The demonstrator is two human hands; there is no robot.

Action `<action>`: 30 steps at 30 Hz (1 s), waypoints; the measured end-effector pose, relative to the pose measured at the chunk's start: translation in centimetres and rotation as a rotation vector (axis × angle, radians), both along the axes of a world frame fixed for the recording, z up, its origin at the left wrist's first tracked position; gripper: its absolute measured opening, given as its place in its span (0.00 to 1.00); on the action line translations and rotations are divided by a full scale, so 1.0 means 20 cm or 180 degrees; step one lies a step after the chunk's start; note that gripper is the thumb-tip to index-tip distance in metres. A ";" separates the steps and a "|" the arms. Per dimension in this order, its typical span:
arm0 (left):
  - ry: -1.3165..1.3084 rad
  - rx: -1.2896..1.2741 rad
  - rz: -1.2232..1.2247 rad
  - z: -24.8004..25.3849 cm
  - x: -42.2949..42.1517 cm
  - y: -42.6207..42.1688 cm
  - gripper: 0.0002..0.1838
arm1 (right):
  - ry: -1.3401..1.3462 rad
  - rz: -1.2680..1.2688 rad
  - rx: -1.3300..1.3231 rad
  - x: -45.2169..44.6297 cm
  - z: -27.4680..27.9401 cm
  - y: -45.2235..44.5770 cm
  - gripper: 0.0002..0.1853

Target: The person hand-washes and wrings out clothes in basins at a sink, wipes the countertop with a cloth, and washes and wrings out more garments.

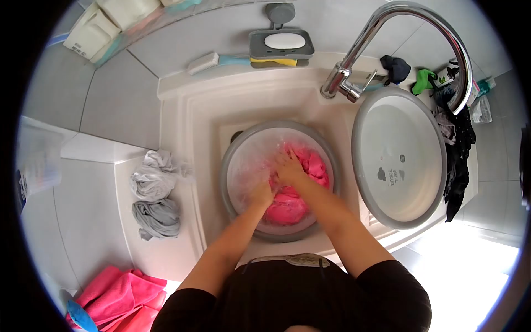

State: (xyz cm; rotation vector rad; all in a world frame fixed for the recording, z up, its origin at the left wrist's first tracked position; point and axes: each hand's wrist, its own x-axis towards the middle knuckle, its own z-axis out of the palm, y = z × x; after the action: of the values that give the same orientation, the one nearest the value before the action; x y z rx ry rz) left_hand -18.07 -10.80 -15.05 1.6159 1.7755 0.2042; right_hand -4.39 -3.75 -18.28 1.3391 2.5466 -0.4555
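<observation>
A wet pink cloth (pixel 286 207) lies bunched in cloudy, soapy water inside a round grey-rimmed basin (pixel 232 207). My left hand (pixel 262 193) is low in the basin at the cloth's left side, its fingers curled in and closed on a fold of it. Part of those fingers is hidden by the hand itself and the suds. Just to the right, my right hand (pixel 288 168) lies over the upper part of the cloth with its fingers stretched out and apart, touching the fabric.
A second basin (pixel 398 160) leans at the right under a chrome faucet (pixel 354 44). White cloth (pixel 154 176) and grey cloth (pixel 157 218) sit on the left ledge. A soap dish (pixel 257 47) is on the back wall. Dark laundry (pixel 459 160) hangs at right; pink towels (pixel 119 293) lie lower left.
</observation>
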 end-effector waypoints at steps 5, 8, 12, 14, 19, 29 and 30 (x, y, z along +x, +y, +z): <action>-0.0126 -0.1036 -0.0516 -0.16 -0.08 0.14 0.30 | -0.0246 -0.0507 -0.0690 0.02 -0.16 0.04 0.26; 0.0443 -0.0593 -0.1427 -0.41 -0.16 0.19 0.33 | -0.0039 -0.0955 -0.0319 0.05 -0.27 0.00 0.24; 0.0753 -0.0103 -0.1945 -0.29 -0.14 0.26 0.37 | 0.0145 -0.1520 -0.0328 0.06 -0.25 0.02 0.22; 0.1228 0.0171 -0.2147 -0.06 -0.11 0.33 0.40 | 0.0141 -0.1380 -0.0426 0.05 -0.06 0.05 0.23; -0.0663 0.0960 -0.0708 -0.12 -0.09 0.29 0.46 | 0.1389 -0.1608 -0.0246 0.08 0.25 0.05 0.22; -0.1089 0.1108 -0.0585 -0.16 -0.12 0.26 0.37 | 0.4374 -0.1554 -0.0799 0.14 1.42 -0.30 0.16; -0.1153 0.1118 -0.0688 -0.18 -0.13 0.27 0.34 | 0.4738 -0.1605 -0.0691 0.15 1.47 -0.33 0.14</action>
State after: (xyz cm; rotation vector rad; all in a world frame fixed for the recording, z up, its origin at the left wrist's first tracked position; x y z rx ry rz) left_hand -20.60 -5.45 -18.75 1.8600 1.3301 0.6916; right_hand -1.36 -10.40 11.05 1.9248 2.7137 -2.5120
